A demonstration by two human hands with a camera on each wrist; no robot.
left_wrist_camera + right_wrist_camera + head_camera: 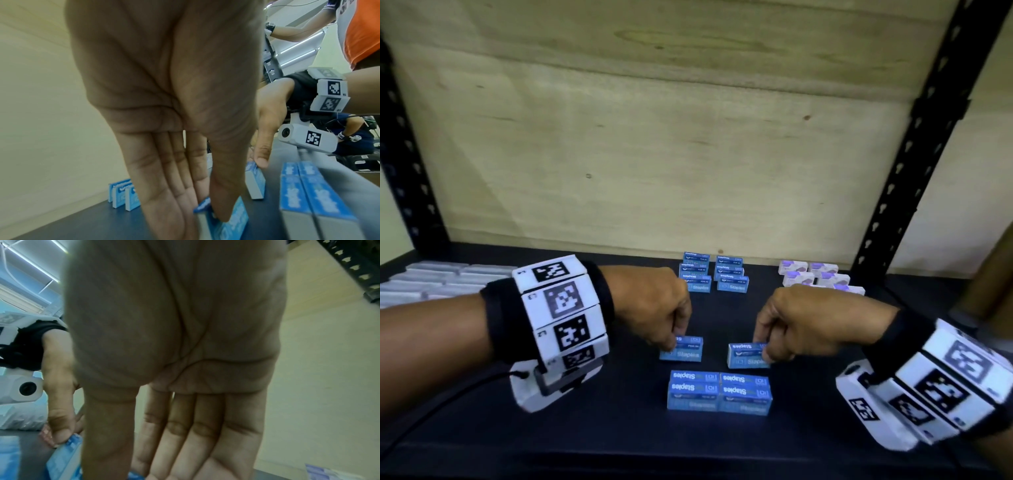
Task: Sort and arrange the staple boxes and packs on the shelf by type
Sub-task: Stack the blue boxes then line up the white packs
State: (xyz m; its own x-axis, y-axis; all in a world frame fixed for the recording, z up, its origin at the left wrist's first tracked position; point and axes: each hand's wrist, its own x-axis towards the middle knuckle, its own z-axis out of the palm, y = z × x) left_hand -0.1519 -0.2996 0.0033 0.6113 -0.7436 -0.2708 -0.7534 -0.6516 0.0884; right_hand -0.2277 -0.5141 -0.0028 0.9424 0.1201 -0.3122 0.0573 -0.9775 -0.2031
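My left hand (671, 342) pinches a blue staple box (683, 350) that rests on the dark shelf (619, 428). In the left wrist view my left hand (209, 216) has its thumb and fingers on opposite sides of the box (228, 225). To its right, my right hand (765, 353) pinches a second blue staple box (746, 356). My right hand (133, 470) hides most of that box in the right wrist view. A tight block of several blue boxes (719, 392) stands just in front of both hands.
More blue boxes (714, 274) stand in rows at the back centre. Purple-and-white boxes (818, 277) sit at the back right, grey-white packs (431, 281) at the far left. Black shelf posts (914, 154) flank a plywood back wall.
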